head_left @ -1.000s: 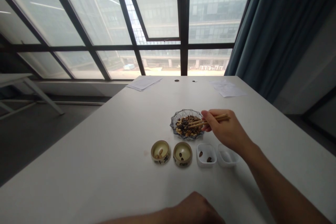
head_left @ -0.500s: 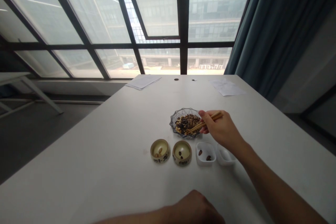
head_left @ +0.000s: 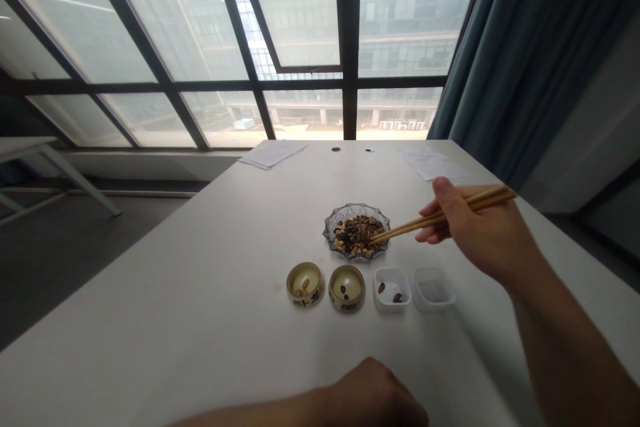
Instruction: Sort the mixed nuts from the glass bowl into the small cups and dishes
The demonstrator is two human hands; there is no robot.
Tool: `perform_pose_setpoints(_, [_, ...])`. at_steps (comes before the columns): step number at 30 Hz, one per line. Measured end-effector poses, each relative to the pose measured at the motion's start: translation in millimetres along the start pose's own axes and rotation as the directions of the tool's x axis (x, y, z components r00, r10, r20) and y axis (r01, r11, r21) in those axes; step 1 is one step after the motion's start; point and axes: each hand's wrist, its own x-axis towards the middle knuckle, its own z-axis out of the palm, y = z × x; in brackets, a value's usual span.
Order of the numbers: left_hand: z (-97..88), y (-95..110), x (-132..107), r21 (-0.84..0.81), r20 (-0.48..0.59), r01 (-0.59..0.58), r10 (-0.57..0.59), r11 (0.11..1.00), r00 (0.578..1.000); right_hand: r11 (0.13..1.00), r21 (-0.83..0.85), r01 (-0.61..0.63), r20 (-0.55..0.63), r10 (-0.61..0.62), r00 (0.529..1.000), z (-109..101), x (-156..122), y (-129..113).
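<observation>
My right hand (head_left: pixel 475 227) is closed around a pair of wooden chopsticks (head_left: pixel 407 228), whose tips reach into the seeds and nuts (head_left: pixel 363 227) in a scalloped glass bowl (head_left: pixel 327 235). I cannot make out anything between the tips. In front of that bowl, two small ceramic cups stand in a row with two plastic ones. The left ceramic cup (head_left: pixel 295 270) holds a few pale nuts, the other ceramic cup (head_left: pixel 350 307) dark seeds. Striped seeds lie in the white plastic cup (head_left: pixel 393 307). Beside it is a clear plastic cup (head_left: pixel 434 303). My left hand (head_left: pixel 375 390) rests near the bottom edge, fingers hidden.
The white table (head_left: pixel 215 280) stretches toward the windows. Papers (head_left: pixel 273 155) lie at its far left, and more sheets (head_left: pixel 433 163) at the far right. Two holes pierce the far tabletop. A blue curtain (head_left: pixel 480 80) hangs on the right, and another table (head_left: pixel 30 143) stands left.
My right hand has drawn back to the right, away from the glass bowl, with the chopsticks now reaching further out of it. The clear plastic cup is uncovered. My left hand has barely moved.
</observation>
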Motion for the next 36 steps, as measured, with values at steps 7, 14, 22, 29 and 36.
perform_pose_setpoints(7, [-7.5,12,2,-0.028,-0.008,0.021,-0.021,0.999,1.0,0.989,-0.145,0.007,0.105,0.008,0.994,-32,-23,-20])
perform_pose_setpoints(14, [-8.7,13,2,-0.028,0.016,0.031,-0.03,0.999,0.999,0.986,-0.164,-0.009,0.271,0.054,0.961,-30,-27,-23])
perform_pose_setpoints(22, [-12.0,20,3,-0.033,-0.014,0.042,-0.042,0.999,0.999,0.984,-0.178,0.005,0.285,0.047,0.958,-31,-27,-22])
perform_pose_setpoints(29, [-11.0,19,3,-0.031,0.004,0.056,-0.056,0.998,0.998,0.976,-0.215,0.037,0.303,0.031,0.953,-32,-26,-22])
perform_pose_setpoints(36, [-11.7,20,3,-0.039,0.006,0.053,-0.053,0.998,0.999,0.957,-0.279,0.079,0.289,0.006,0.957,-33,-28,-24])
